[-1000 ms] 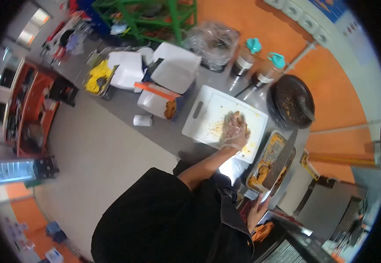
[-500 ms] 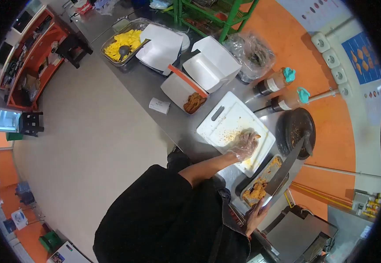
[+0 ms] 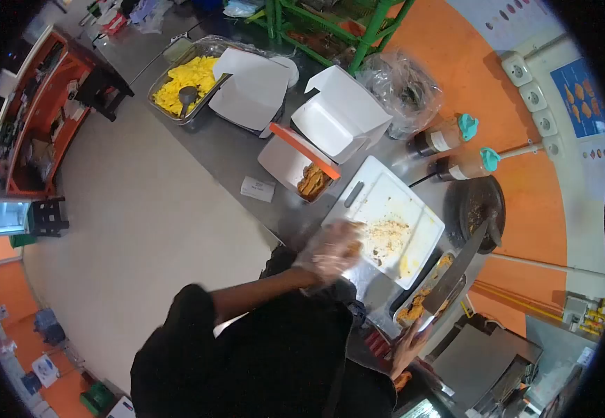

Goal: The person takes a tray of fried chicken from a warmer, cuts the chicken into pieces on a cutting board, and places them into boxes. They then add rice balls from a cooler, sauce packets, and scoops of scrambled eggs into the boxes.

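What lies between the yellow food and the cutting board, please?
Open boxes, in the head view: a white box by the yellow food, another white box and an orange-edged box nearer the cutting board.

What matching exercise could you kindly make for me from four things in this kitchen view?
1. Knife
2. Cutting board
3. Bottle caps
4. Grey utensil

A. turquoise
B. resting in the yellow food
C. held in the right hand
D. white, scattered with crumbs

Pairs: 1-C; 2-D; 3-A; 4-B.
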{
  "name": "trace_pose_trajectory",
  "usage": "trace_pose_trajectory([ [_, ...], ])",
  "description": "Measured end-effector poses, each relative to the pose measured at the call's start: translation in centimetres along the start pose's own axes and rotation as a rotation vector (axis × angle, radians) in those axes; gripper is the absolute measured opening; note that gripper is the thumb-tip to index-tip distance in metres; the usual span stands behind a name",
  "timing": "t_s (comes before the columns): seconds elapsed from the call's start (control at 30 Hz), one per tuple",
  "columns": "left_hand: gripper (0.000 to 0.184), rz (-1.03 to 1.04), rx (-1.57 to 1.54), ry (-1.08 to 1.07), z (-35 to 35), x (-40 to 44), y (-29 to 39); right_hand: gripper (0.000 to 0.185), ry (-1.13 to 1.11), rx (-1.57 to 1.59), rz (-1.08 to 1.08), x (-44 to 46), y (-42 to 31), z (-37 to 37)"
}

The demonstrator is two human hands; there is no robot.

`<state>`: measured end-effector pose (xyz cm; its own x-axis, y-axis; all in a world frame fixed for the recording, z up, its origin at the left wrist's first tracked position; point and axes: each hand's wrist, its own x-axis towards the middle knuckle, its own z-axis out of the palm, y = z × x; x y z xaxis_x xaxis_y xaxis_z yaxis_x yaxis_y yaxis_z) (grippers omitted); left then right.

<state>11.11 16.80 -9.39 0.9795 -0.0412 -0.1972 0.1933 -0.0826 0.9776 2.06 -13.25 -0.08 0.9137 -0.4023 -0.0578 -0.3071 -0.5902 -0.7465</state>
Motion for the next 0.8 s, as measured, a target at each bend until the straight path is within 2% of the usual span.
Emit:
trace_pose_trajectory([
  [0.03,0.049,0.308,0.331,0.276,-3.2,-1.6,2.9,0.056,-0.089,0.038,0.134,-0.2,-1.9,0.1],
  [0.07,0.046,0.211,0.318,0.317,-5.3,-2.0,2.4,0.056,-0.086,0.055,0.258,-0.3,-2.7,0.5],
  [0.1,0.045,0.22,0.371,0.424,-6.5,-1.4,1.6,0.056,-0.081,0.049,0.274,-0.4,-2.0,0.6],
  [0.13,0.044,0.233,0.423,0.535,-7.6,-0.3,0.9,0.057,-0.07,0.101,0.202,-0.1,-0.6,1.0],
  [0.2,0.041,0.161,0.511,0.621,-9.2,2.6,0.9,0.058,-0.039,0.115,0.097,0.3,1.6,1.8],
  [0.23,0.041,0.164,0.51,0.612,-10.0,4.4,0.9,0.058,-0.031,0.115,0.102,0.1,1.4,1.8],
  [0.3,0.036,-0.038,0.655,0.409,-11.1,7.7,0.5,0.059,-0.065,-0.106,0.114,0.0,-0.7,1.9],
  [0.33,0.036,-0.024,0.656,0.403,-10.9,9.2,-1.8,0.055,0.042,-0.122,-0.185,-0.2,-2.0,2.8],
  [0.37,0.036,0.14,0.64,0.437,-10.5,10.9,-5.7,0.055,0.061,-0.117,-0.178,-0.2,-2.4,2.5],
  [0.4,0.037,0.303,0.621,0.461,-10.5,11.6,-6.0,0.051,-0.013,-0.031,-0.008,-0.4,-2.7,2.2],
  [0.43,0.037,0.316,0.627,0.435,-10.3,11.6,-6.4,0.047,-0.087,0.058,0.166,-1.0,-2.8,2.0],
  [0.5,0.037,0.055,0.647,0.217,-10.1,9.4,-3.0,0.046,-0.046,0.096,0.162,-1.8,-3.4,2.1],
  [0.53,0.037,0.071,0.658,0.187,-10.3,9.4,-3.9,0.045,-0.019,0.125,0.138,-1.9,-3.7,2.5],
  [0.6,0.044,-0.052,-0.153,0.115,-10.1,10.5,-6.3,0.039,0.041,0.156,0.134,-2.3,-3.7,3.2],
  [0.67,0.041,0.49,0.533,0.16,-10.5,9.4,-4.5,0.032,0.079,0.138,0.126,-2.8,-3.5,2.5],
  [0.7,0.038,0.155,0.392,0.05,-10.6,8.8,-4.2,0.03,0.081,0.113,0.149,-3.0,-3.2,2.3],
  [0.73,0.036,-0.109,0.523,-0.106,-11.1,9.1,-3.8,0.03,0.056,0.019,0.19,-3.2,-2.3,1.7],
  [0.8,0.038,-0.176,0.672,-0.196,-12.3,9.5,-8.2,0.031,0.051,-0.089,0.207,-3.6,-0.4,1.0],
])
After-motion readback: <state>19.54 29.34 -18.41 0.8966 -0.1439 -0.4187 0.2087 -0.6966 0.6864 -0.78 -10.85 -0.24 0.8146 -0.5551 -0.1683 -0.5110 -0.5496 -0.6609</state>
